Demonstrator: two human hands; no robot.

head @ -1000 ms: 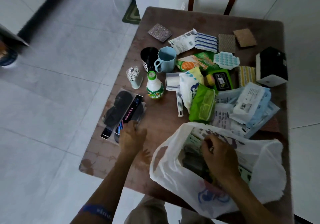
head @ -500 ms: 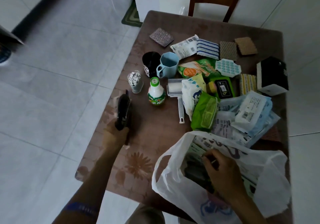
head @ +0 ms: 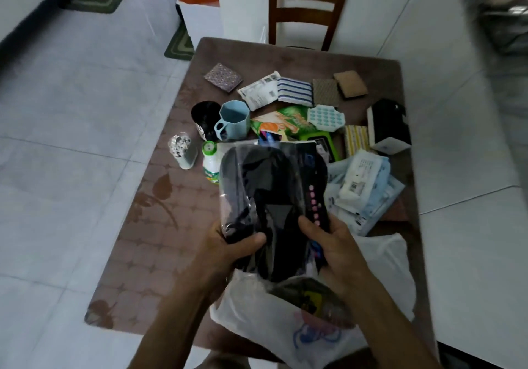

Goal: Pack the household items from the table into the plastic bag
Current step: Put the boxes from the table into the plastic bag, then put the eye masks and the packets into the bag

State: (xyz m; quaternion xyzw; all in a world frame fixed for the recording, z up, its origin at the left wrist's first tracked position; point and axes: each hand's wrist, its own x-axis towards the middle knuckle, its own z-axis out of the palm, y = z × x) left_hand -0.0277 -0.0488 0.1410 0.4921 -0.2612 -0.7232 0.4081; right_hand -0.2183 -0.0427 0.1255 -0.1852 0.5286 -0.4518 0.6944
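A clear packet of black items with a dark card showing pink dots is held upright above the white plastic bag, which lies open at the table's near edge. My left hand grips the packet's lower left corner, thumb across its front. My right hand grips its lower right edge. The packet's bottom end sits at the bag's mouth. Dark items lie inside the bag. The packet hides the green wipes pack and part of the small green-capped bottle.
On the brown table lie a blue mug, a black cup, a cotton-swab jar, sponges, a striped cloth, white packets and a black-and-white box. A wooden chair stands behind.
My left hand lifted the black packet off the table's left side and carried it over the bag. My right hand left the bag's inside and took hold of the packet.
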